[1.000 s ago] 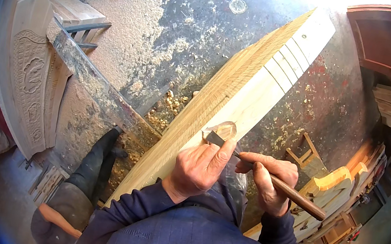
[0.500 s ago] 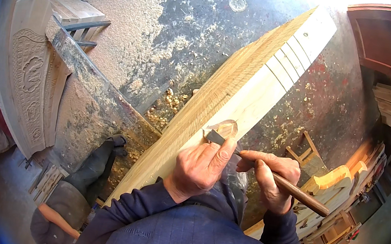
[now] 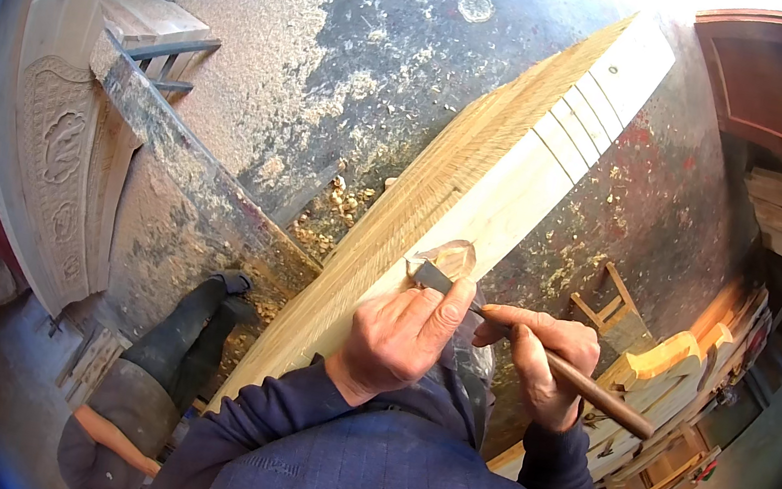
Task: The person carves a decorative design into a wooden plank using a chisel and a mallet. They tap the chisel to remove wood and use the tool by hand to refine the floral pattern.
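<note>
A long pale wooden beam [image 3: 509,196] runs from my body toward the far right, with a curved recess [image 3: 453,255] carved in its near top face. The flat metal blade of a chisel [image 3: 430,276] rests at the edge of that recess. My left hand [image 3: 402,337] is closed round the chisel close to its blade and lies against the beam. Farther back, my right hand [image 3: 542,353] wraps the chisel's brown wooden handle [image 3: 606,396], which slants down to the right. The blade's cutting edge is too small to make out.
Carved wooden panels [image 3: 62,145] lean at the left beside a long dusty board [image 3: 193,149]. Sawdust [image 3: 258,53] covers the floor there. A co-worker [image 3: 137,389] is bent over at lower left. Shaped yellowish boards [image 3: 660,371] stand at the right.
The chisel has tilted slightly, its handle end dipping a little, with both hands still on it. At lower left, the co-worker's legs have shifted and show more.
</note>
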Demonstrator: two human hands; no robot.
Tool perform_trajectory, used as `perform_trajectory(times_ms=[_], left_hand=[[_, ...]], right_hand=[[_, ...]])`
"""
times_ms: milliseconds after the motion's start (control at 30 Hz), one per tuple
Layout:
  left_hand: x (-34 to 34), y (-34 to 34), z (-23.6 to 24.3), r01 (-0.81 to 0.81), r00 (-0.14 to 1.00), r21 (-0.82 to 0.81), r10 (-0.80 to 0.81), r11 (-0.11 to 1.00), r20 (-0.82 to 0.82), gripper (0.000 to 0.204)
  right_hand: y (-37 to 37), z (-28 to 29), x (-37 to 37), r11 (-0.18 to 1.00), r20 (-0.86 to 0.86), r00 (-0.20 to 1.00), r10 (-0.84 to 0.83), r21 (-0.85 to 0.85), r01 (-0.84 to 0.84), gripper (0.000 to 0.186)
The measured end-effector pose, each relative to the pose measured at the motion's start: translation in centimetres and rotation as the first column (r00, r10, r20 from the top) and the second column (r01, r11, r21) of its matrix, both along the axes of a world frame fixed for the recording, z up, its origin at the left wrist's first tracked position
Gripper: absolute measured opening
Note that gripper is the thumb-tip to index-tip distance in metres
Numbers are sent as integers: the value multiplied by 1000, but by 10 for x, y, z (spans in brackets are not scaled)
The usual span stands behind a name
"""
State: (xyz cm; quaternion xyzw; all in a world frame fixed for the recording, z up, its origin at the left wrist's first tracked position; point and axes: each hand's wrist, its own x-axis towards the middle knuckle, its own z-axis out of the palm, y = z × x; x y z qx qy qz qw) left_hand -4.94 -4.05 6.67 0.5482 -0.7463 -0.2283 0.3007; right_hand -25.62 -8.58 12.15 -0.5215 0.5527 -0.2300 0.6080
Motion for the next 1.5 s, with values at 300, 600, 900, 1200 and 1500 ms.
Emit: perform_trajectory(times_ms=[300,600,900,1200,1500], left_hand=[[0,1,-1,3,999,11,-2,1000,-37,61],[0,1,0,18,999,10,-18,1000,27,50],[-1,1,2,0,1000,22,-1,1000,31,51],[-2,1,2,-15,1000,31,15,999,6,50],[-4,2,-1,-36,999,2,36,999,13,49]], right_hand=[[-4,5,3,995,-49,998,48,-90,-52,29],[-3,-1,1,996,-13,999,44,-83,-45,29],[-3,-6,-2,995,17,999,46,-87,-44,29],[-4,-7,-4,998,50,998,48,-51,-45,29],[-2,-10,-4,999,74,997,24,-36,-21,30]])
